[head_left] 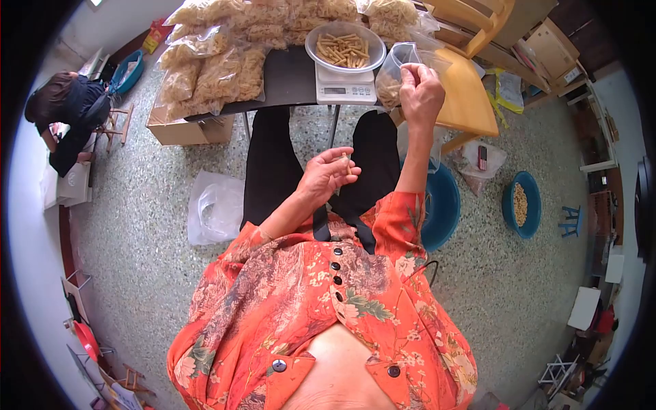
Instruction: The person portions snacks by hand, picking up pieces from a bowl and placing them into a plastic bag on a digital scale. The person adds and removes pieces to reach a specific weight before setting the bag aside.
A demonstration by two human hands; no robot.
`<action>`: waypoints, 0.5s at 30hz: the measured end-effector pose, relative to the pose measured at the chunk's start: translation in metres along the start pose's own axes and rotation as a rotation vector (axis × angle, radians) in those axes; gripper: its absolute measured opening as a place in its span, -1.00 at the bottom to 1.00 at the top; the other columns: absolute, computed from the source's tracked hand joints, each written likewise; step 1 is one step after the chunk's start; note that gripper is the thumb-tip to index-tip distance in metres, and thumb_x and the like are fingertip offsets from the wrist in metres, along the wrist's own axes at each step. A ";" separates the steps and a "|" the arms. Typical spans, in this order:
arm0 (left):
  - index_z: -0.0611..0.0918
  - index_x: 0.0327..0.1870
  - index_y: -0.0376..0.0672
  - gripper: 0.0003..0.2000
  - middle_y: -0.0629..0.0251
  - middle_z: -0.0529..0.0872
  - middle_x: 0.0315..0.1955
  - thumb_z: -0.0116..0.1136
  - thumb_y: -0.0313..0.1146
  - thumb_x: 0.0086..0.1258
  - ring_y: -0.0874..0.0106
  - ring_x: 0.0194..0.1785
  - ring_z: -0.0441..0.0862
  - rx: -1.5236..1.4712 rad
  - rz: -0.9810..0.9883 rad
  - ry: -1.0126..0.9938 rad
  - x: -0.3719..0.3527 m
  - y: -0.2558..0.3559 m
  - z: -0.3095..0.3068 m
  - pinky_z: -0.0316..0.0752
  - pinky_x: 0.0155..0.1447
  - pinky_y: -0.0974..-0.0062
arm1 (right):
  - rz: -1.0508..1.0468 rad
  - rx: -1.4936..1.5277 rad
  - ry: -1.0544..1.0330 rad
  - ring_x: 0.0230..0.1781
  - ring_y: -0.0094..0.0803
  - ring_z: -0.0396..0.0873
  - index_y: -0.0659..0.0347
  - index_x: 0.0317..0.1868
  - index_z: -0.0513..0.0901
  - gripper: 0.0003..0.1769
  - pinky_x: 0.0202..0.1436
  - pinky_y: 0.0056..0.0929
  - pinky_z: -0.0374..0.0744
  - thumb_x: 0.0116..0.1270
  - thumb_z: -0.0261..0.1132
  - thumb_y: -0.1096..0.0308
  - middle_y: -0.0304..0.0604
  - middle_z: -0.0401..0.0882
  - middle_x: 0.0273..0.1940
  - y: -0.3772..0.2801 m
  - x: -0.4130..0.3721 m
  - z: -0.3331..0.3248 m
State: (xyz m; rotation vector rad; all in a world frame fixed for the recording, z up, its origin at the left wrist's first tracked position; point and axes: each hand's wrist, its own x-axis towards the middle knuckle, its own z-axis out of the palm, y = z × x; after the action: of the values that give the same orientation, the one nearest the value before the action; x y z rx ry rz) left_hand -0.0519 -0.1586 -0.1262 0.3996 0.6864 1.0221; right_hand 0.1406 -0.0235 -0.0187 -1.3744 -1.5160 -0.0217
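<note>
My right hand (421, 92) grips the upper edge of a clear plastic bag (388, 89), just right of the white digital scale (345, 91). Tan pieces lie in the bottom of that bag. On the scale rests a white bowl (312, 51) with many short tan sticks (342, 50) in it. My left hand (328, 176) is over my lap, its thumb and fingers pinched around a small pale piece (345, 158). What kind of piece it is, I cannot make out.
Filled clear bags (229, 75) are piled on the dark table (290, 75). A wooden chair (471, 102) stands at the right. Blue basins (444, 212) and a white plastic bag (215, 208) are on the floor. Another person (75, 113) sits bent over at far left.
</note>
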 end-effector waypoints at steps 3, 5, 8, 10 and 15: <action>0.50 0.31 -0.37 -0.59 0.13 0.70 -0.14 0.24 -0.50 0.48 0.26 -0.06 0.79 0.060 -0.020 0.014 -0.003 -0.002 0.002 0.78 -0.05 0.45 | 0.040 0.039 0.041 -0.30 -0.10 0.69 0.18 -0.21 0.80 -0.93 -0.20 -0.19 0.64 0.31 0.43 0.42 -0.03 0.70 -0.27 -0.001 -0.014 -0.008; 0.54 0.27 -0.35 -0.62 0.15 0.69 -0.14 0.25 -0.49 0.48 0.30 -0.09 0.79 0.070 -0.031 0.003 -0.003 -0.003 0.002 0.78 -0.04 0.44 | 0.071 0.113 0.079 -0.30 -0.13 0.70 0.18 -0.21 0.80 -0.93 -0.20 -0.22 0.64 0.32 0.43 0.42 -0.04 0.71 -0.26 0.004 -0.017 -0.011; 0.53 0.27 -0.35 -0.62 0.15 0.69 -0.15 0.25 -0.50 0.48 0.31 -0.08 0.79 0.094 -0.035 0.011 -0.006 -0.003 0.002 0.78 -0.05 0.45 | 0.109 0.134 0.066 -0.30 -0.18 0.70 0.20 -0.21 0.79 -0.94 -0.21 -0.26 0.65 0.33 0.43 0.44 -0.07 0.71 -0.25 0.006 -0.022 -0.012; 0.54 0.26 -0.37 -0.63 0.15 0.69 -0.15 0.24 -0.50 0.48 0.31 -0.09 0.79 0.105 -0.025 0.022 -0.008 -0.004 0.001 0.78 -0.06 0.46 | 0.123 0.146 0.062 -0.31 -0.19 0.70 0.21 -0.21 0.79 -0.94 -0.21 -0.27 0.65 0.33 0.43 0.44 -0.08 0.71 -0.25 0.008 -0.024 -0.011; 0.59 0.17 -0.36 -0.69 0.17 0.72 -0.15 0.28 -0.48 0.47 0.31 -0.10 0.79 0.189 0.030 0.098 -0.007 0.001 0.000 0.78 -0.08 0.48 | 0.135 0.144 0.115 -0.31 -0.21 0.69 0.21 -0.22 0.79 -0.94 -0.23 -0.29 0.65 0.34 0.43 0.45 -0.09 0.70 -0.27 0.006 -0.025 -0.013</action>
State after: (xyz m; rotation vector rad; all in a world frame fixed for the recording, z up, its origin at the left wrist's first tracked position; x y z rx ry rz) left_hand -0.0551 -0.1644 -0.1225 0.5281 0.8710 1.0136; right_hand 0.1484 -0.0471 -0.0331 -1.3340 -1.3023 0.0897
